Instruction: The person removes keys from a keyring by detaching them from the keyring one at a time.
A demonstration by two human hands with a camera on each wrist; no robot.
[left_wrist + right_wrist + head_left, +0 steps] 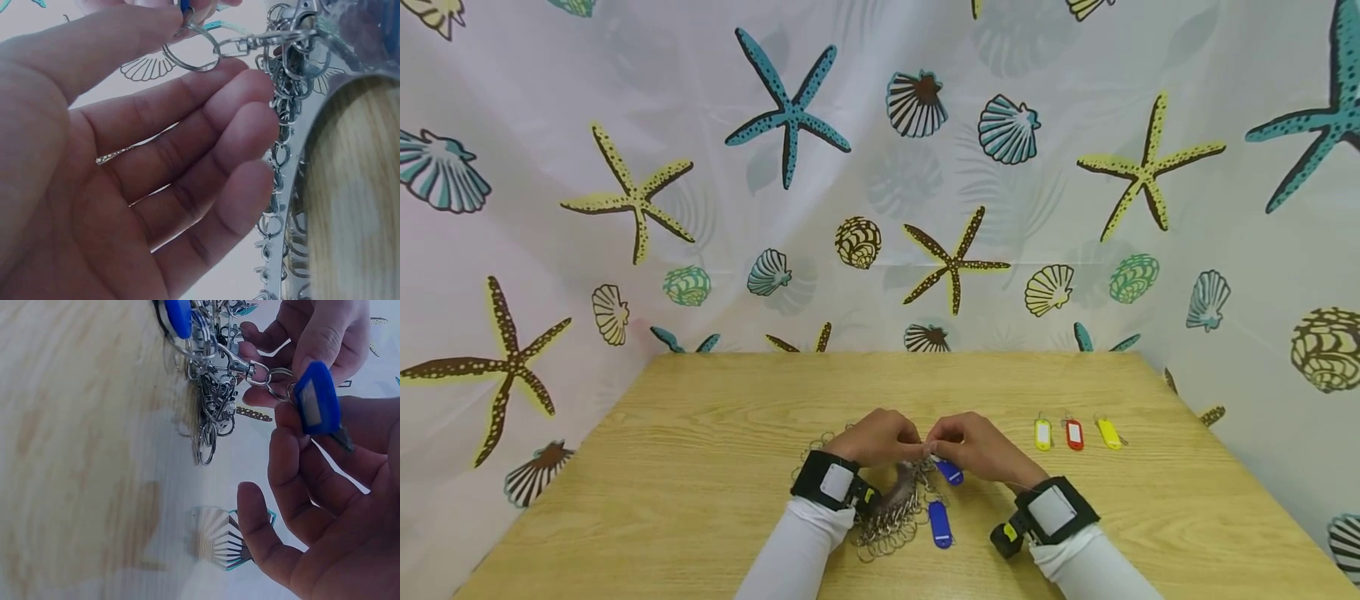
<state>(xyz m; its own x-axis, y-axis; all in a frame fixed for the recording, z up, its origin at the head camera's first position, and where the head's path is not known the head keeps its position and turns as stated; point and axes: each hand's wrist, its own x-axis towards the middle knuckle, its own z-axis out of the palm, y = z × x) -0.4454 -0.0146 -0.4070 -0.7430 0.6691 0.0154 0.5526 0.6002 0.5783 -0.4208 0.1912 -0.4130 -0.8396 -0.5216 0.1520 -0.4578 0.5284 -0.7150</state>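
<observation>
Both hands meet over the middle of the table. My left hand pinches a metal split ring between thumb and index finger, its other fingers loosely bent. That ring hangs on a swivel clasp linked to a bunch of metal rings and clasps. My right hand pinches the small ring end of a blue key tag, right at the split ring; the tag has a pale label window. Its remaining fingers are spread and curved. A second blue key tag lies below, beside the bunch.
On the right of the wooden table lie a yellow key tag, a red key tag and another yellow key tag in a row. More rings show behind the left wrist. A patterned curtain encloses the back and sides.
</observation>
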